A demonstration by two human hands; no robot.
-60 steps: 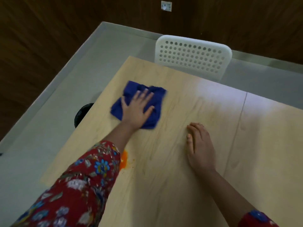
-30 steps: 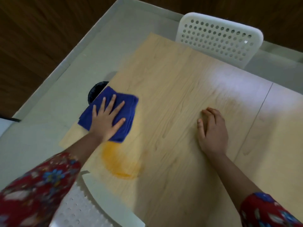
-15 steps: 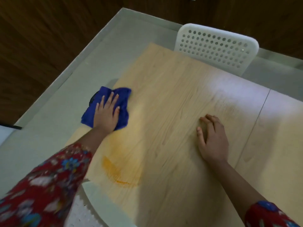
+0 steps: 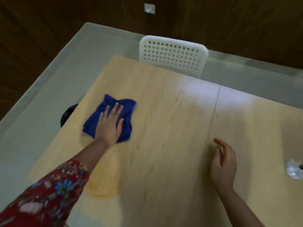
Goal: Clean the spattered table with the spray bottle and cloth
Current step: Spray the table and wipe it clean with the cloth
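Pale wood-grain surface [image 4: 172, 128], seen from above, with a thin seam [image 4: 214, 115] running from its far edge toward the near edge.

Blue cloth [image 4: 127, 110]: crumpled on the left half of the surface, near the left edge and well short of the far edge.

Left hand [image 4: 109, 126]: palm down on the cloth, fingers straight and slightly spread, pressing it flat rather than grasping it. Cloth shows beyond the fingertips and on both sides of the hand. The forearm is bare, and a red floral sleeve [image 4: 45, 194] covers the near-left corner.

Orange smear [image 4: 105, 185]: on the surface toward the near edge, just beside the sleeve and apart from the cloth.

Right hand [image 4: 223, 164]: just right of the seam, turned thumb-side up, fingers loosely curled around nothing. Whether it touches the surface cannot be told.

Small silvery object [image 4: 294, 169]: on the surface further right, too blurred to identify.

Black round object [image 4: 68, 114]: on the grey floor [image 4: 41, 104], partly hidden under the left edge.

White perforated chair [image 4: 172, 54]: its back stands at the far edge.

Dark wood-panelled wall [image 4: 49, 30]: carries a white socket plate [image 4: 149, 8].
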